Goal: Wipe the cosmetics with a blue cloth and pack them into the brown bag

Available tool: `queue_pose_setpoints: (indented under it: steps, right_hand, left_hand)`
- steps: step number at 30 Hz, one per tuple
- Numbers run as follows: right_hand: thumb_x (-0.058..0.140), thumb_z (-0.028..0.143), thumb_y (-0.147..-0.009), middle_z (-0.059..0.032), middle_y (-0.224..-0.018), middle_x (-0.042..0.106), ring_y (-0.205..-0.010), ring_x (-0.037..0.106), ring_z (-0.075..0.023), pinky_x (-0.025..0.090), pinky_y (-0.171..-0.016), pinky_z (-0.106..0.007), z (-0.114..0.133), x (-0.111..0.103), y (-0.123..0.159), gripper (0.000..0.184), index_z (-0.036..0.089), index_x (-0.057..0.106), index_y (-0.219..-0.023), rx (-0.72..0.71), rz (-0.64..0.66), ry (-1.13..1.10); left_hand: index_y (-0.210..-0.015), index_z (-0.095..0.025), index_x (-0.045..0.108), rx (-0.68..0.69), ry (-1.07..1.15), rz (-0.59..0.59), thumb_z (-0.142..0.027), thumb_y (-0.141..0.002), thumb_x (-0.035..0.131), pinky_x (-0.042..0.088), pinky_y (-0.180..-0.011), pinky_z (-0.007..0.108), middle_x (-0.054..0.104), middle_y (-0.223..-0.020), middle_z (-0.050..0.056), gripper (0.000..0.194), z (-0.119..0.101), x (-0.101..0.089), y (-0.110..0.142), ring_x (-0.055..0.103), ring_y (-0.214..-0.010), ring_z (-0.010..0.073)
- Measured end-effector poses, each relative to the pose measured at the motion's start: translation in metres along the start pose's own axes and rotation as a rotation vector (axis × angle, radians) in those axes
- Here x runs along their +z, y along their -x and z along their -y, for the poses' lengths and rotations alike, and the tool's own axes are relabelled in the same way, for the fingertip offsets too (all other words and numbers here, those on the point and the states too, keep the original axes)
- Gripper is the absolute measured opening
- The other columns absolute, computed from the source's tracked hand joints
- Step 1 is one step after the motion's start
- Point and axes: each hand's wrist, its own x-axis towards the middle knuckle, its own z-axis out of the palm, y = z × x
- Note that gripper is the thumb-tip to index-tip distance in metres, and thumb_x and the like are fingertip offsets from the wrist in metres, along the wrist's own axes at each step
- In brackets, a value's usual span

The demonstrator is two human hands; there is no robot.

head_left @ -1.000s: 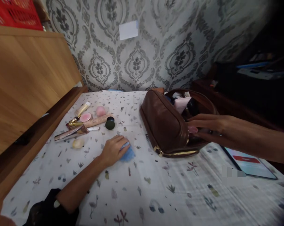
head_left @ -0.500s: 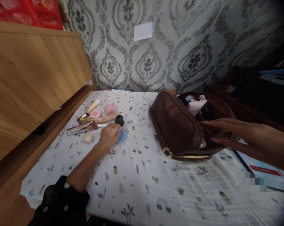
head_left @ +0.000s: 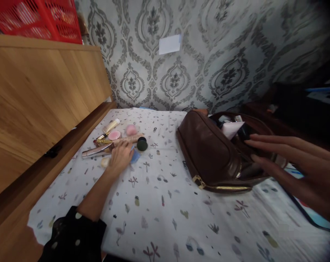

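Note:
My left hand (head_left: pixel 120 157) is low over the cloth with its fingers round a small, soft-looking blue piece (head_left: pixel 135 157), whose kind I cannot make out. Close by lie a green-black round lidded jar (head_left: pixel 142 144), a peach tube (head_left: pixel 132 138) and a rose-gold tube (head_left: pixel 95 151). A cream sponge (head_left: pixel 105 162) shows partly behind the wrist. Over the mouth of a brown leather bag (head_left: pixel 205 153), my right hand (head_left: pixel 298 160) is open, fingers apart and nothing visible between them. A pale pink packet (head_left: pixel 232 129) sticks up from the bag.
A pink round compact (head_left: pixel 114 135), a pink sponge (head_left: pixel 131 129) and a cream tube (head_left: pixel 111 125) lie at the back left. A wooden cabinet (head_left: pixel 50 83) with a red basket (head_left: pixel 58 22) bounds the left. A tablet (head_left: pixel 315 214) lies at the right.
My left hand has carried the blue piece leftward to the cosmetics. My right hand has drawn back from the bag's inside, and the pinkish thing seen at its fingers earlier no longer shows there.

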Motion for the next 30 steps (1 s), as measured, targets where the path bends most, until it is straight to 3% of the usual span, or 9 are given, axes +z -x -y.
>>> queue_pose_setpoints:
  steps: [2, 6, 12, 16, 22, 26, 30]
  right_hand:
    - [0.051, 0.038, -0.097, -0.0056, -0.125, 0.065, -0.107, 0.067, -0.0215, 0.055, -0.094, -0.039, 0.028, 0.003, 0.000, 0.025, 0.031, 0.060, -0.119, -0.104, -0.036, -0.100]
    - [0.050, 0.017, -0.097, -0.0094, -0.120, 0.064, -0.107, 0.065, -0.0194, 0.059, -0.089, -0.034, 0.073, 0.031, 0.002, 0.026, 0.025, 0.058, -0.120, -0.290, 0.066, -0.317]
    - [0.048, 0.013, -0.096, -0.0121, -0.113, 0.067, -0.103, 0.066, -0.0200, 0.061, -0.085, -0.037, 0.118, 0.091, 0.005, 0.024, 0.017, 0.063, -0.114, -0.346, 0.251, -0.610]
    - [0.048, 0.014, -0.095, -0.0106, -0.112, 0.068, -0.102, 0.066, -0.0190, 0.060, -0.087, -0.037, 0.143, 0.118, 0.002, 0.022, 0.018, 0.067, -0.108, -0.273, 0.340, -0.777]
    - [0.050, 0.013, -0.092, -0.0097, -0.104, 0.070, -0.095, 0.068, -0.0188, 0.059, -0.081, -0.035, 0.157, 0.155, 0.015, 0.022, 0.017, 0.068, -0.102, -0.118, 0.344, -0.946]
    - [0.049, 0.015, -0.093, -0.0089, -0.100, 0.071, -0.092, 0.067, -0.0184, 0.059, -0.079, -0.034, 0.156, 0.160, 0.019, 0.022, 0.016, 0.069, -0.102, -0.109, 0.371, -0.975]
    - [0.050, 0.012, -0.091, -0.0087, -0.102, 0.071, -0.094, 0.067, -0.0186, 0.058, -0.082, -0.034, 0.157, 0.158, 0.018, 0.022, 0.017, 0.069, -0.100, -0.101, 0.370, -0.965]
  left_hand:
    - [-0.104, -0.016, 0.066, -0.011, -0.016, 0.029, -0.029, -0.098, 0.043, 0.048, -0.078, 0.036, 0.066, -0.113, 0.015, 0.027, 0.002, 0.003, 0.000, 0.056, -0.114, 0.0300]
    - [-0.108, -0.016, 0.066, -0.036, -0.003, 0.063, -0.029, -0.098, 0.041, 0.048, -0.081, 0.038, 0.067, -0.114, 0.016, 0.030, 0.003, 0.005, -0.001, 0.059, -0.111, 0.0300]
    - [-0.107, -0.016, 0.066, -0.096, -0.024, 0.006, -0.028, -0.097, 0.040, 0.047, -0.084, 0.039, 0.067, -0.115, 0.015, 0.031, 0.011, -0.004, -0.005, 0.058, -0.110, 0.0298]
    - [-0.110, -0.015, 0.064, -0.243, -0.104, -0.075, -0.029, -0.097, 0.037, 0.047, -0.083, 0.041, 0.066, -0.116, 0.017, 0.033, 0.040, -0.014, -0.008, 0.055, -0.114, 0.0330]
    - [-0.114, -0.015, 0.062, -0.580, -0.072, -0.068, -0.027, -0.096, 0.033, 0.047, -0.078, 0.042, 0.067, -0.111, 0.019, 0.036, 0.094, -0.015, -0.004, 0.059, -0.106, 0.0346]
    - [-0.125, -0.019, 0.062, -0.493, -0.036, -0.026, -0.020, -0.092, 0.036, 0.048, -0.081, 0.042, 0.067, -0.120, 0.016, 0.041, 0.104, -0.009, -0.003, 0.057, -0.113, 0.0339]
    - [-0.131, -0.024, 0.062, -0.468, -0.051, 0.114, -0.018, -0.091, 0.035, 0.048, -0.084, 0.040, 0.067, -0.124, 0.013, 0.048, 0.106, -0.006, -0.008, 0.059, -0.114, 0.0319]
